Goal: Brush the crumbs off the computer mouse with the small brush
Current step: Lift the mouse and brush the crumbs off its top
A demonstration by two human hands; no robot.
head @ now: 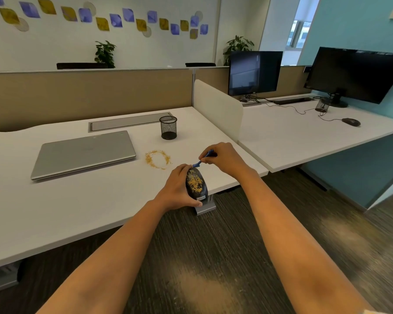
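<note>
**Brush at the nose of the mouse, crumbs not yet swept**

The mouse (202, 191) is held tilted up over the near edge of the desk (77, 211). Its top faces the camera and a yellow patch of crumbs (194, 183) sits on its back. The left hand (178, 189) grips it from the left side, fingers curled over the far end and thumb tucked under the near end.

Just beyond the mouse, the right hand (225, 159) pinches the blue brush (205, 157), fingertips closed together on the handle. The brush slants down so that its tip is at the far end of the mouse; whether the bristles touch is too small to tell.

Farther back and left of the mouse, a ring of crumbs (157, 159) lies on the desk. Beyond that ring stands a mesh cup (168, 128), and a closed laptop (84, 152) lies well to the left.

The brushing looks to be only beginning, since the patch appears whole. The next move likely calls for short strokes across the back of the mouse, with the left hand holding it steady and angled so the crumbs fall onto the desk rather than the floor.
</note>
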